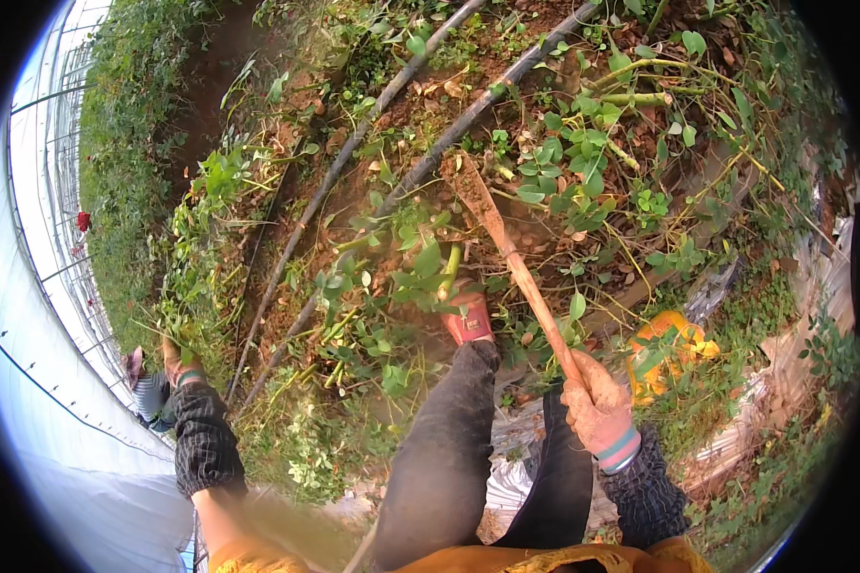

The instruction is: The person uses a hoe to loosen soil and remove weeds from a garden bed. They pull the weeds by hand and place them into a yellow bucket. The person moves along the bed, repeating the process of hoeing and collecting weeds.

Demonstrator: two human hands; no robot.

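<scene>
My right hand [594, 401], in a soiled pink glove, grips the wooden handle of a long tool [540, 306]; its flat, dirt-caked blade [480, 196] lies over the soil just below a black pipe. At the far left, out to the side, my left hand [182, 363] is closed on some green leafy stems [172, 334], partly hidden by them. Cut green stems [449, 272] and leaves rise beside my pink shoe [473, 323], near the tool's handle. More thick pruned branches [640, 99] lie among leaves at the upper right.
Two dark pipes [320, 196] run diagonally along the bed. A crumpled yellow bag [669, 358] and torn plastic sheeting [784, 382] lie at the right. Another person [148, 396] in a hat is at the left, beside plant rows and a white greenhouse wall [53, 430].
</scene>
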